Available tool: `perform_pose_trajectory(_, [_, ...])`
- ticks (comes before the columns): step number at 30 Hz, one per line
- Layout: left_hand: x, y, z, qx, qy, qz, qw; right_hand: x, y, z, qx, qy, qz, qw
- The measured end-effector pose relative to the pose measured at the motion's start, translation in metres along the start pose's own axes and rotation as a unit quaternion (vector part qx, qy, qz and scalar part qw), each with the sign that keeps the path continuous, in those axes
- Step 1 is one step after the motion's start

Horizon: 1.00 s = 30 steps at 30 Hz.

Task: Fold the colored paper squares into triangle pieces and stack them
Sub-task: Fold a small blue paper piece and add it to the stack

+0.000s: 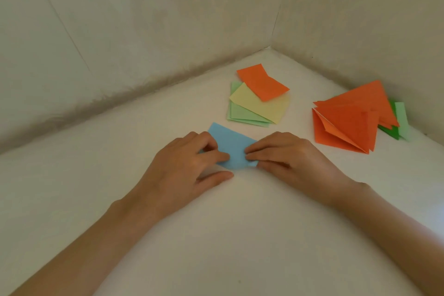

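Blue paper is being pressed onto the white table, mid-surface: its left end by the left hand, fingertips bent, its right end by the right hand, fingers laid flat. Unfolded sheets are lying piled toward the far corner, folded orange triangles stacked near the right edge.

Hands: two, left hand and right hand.
Blue paper: one, near centre.
Far centre pile: orange sheet, one; yellow sheet, one; pale green sheets, at least two, lower layers partly hidden.
Right stack: orange folded pieces, several, exact count unclear; dark green piece, one visible; pale green strip, one.
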<state>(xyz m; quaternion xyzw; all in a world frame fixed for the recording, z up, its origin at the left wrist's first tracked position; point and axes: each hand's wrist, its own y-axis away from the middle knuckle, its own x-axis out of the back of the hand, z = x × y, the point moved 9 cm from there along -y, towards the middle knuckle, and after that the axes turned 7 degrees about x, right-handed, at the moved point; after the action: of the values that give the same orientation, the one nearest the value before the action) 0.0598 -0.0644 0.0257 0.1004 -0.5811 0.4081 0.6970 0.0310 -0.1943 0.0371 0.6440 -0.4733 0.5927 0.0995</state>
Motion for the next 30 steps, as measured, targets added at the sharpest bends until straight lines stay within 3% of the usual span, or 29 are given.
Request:
perform_pose_trajectory(2, [0.001, -0.002, -0.004, 0.017, 0.033, 0.007, 0.999, 0.001, -0.005, 0.015, -0.111, -0.096, 0.007, 0.989])
perform_pose_trajectory(4, [0.002, -0.005, -0.009, 0.048, 0.075, 0.018, 0.996, -0.006, -0.005, 0.033, -0.230, -0.183, 0.008, 0.956])
perform_pose_trajectory(6, [0.002, -0.007, -0.011, 0.074, 0.096, 0.036, 0.992, -0.013, -0.006, 0.041, -0.282, -0.197, -0.001, 0.939])
perform_pose_trajectory(12, [-0.006, -0.018, -0.020, 0.168, 0.152, 0.039, 0.973, -0.015, -0.015, 0.040, -0.306, -0.114, 0.043, 0.944])
perform_pose_trajectory(20, [-0.007, -0.015, -0.021, 0.190, 0.053, 0.076, 0.977, -0.016, -0.017, 0.043, -0.284, 0.036, 0.053, 0.957])
perform_pose_trajectory(30, [-0.008, -0.015, -0.027, 0.226, 0.038, 0.076, 0.970, -0.011, -0.002, 0.052, -0.324, 0.032, 0.020, 0.945])
